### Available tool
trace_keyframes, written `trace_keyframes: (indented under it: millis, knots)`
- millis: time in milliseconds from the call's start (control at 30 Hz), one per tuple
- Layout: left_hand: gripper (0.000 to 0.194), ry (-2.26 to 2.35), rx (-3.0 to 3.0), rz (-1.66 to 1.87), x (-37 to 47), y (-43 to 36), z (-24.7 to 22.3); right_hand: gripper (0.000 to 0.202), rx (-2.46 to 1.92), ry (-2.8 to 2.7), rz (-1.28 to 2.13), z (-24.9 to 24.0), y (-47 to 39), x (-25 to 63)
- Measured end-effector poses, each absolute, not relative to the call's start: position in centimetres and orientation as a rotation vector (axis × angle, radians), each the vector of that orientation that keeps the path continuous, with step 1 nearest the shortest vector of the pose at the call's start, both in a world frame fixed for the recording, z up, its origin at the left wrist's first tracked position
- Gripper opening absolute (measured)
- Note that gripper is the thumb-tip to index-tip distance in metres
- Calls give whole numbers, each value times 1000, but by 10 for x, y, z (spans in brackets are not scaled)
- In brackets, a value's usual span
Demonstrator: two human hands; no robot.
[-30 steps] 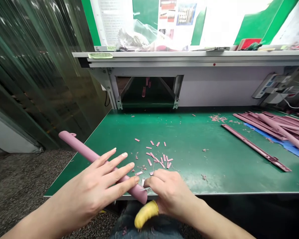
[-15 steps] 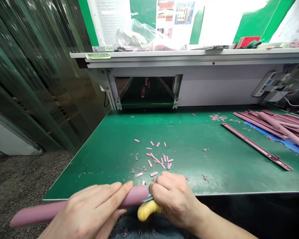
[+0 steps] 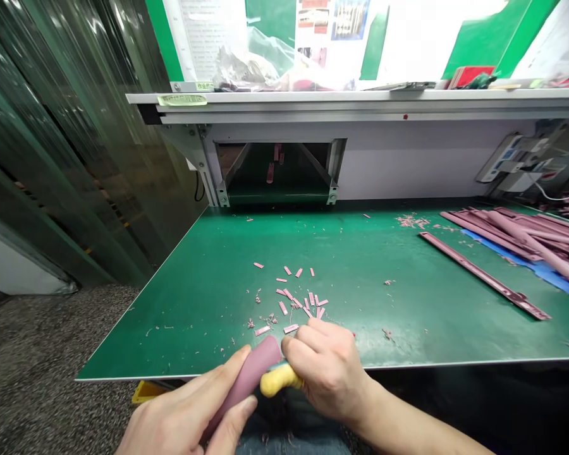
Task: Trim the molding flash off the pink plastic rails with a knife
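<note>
A pink, rounded strip (image 3: 255, 373) is gripped between the thumb and fingers of my left hand (image 3: 184, 411), its end pointing up and right at the table's front edge. My right hand (image 3: 329, 366) is closed round a tool with a yellow-wrapped end (image 3: 279, 380). A small bluish part of the tool shows beside the strip's end; whether it touches the strip is unclear. Several small pink pieces (image 3: 312, 299) and thin shavings lie on the green table (image 3: 180, 284) beyond my hands.
At the right, a pile of long pink strips (image 3: 526, 237) lies partly on a blue sheet (image 3: 550, 275), with a single strip (image 3: 483, 275) nearer. A chute opening (image 3: 279, 196) is at the back under a shelf (image 3: 370, 98). A yellow object (image 3: 146, 392) shows below the table's left front edge.
My left hand has turned the pink strip from nearly level to a steep slant, with its far end now out of sight. My right hand still holds the tool near the strip's end.
</note>
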State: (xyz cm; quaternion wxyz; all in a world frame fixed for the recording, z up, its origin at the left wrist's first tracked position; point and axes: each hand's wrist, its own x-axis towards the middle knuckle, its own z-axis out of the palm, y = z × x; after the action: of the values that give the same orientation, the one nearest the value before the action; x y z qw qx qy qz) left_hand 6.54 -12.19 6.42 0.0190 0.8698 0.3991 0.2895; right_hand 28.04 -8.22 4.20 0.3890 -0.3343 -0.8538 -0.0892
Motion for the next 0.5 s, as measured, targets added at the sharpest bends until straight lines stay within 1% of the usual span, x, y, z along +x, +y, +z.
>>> trace_keyframes:
  millis: [133,200,300,400,500]
  knots:
    - [57,1136,2734,737,55,-111,75,56,-777,-2232,-135,42,-77,288]
    - [55,1057,2912,628,45,-101,86,61,-687,-2277,-33,46,-72,295]
    - [54,795,3191,333,35,-85,107,66,-628,-2372,24,53,-66,301]
    - [54,556,3299,165,37,-74,123,61,-612,-2504,-38,58,-63,299]
    - [50,449,3337,205,40,-71,130,55,-537,-2584,-58,59,-62,297]
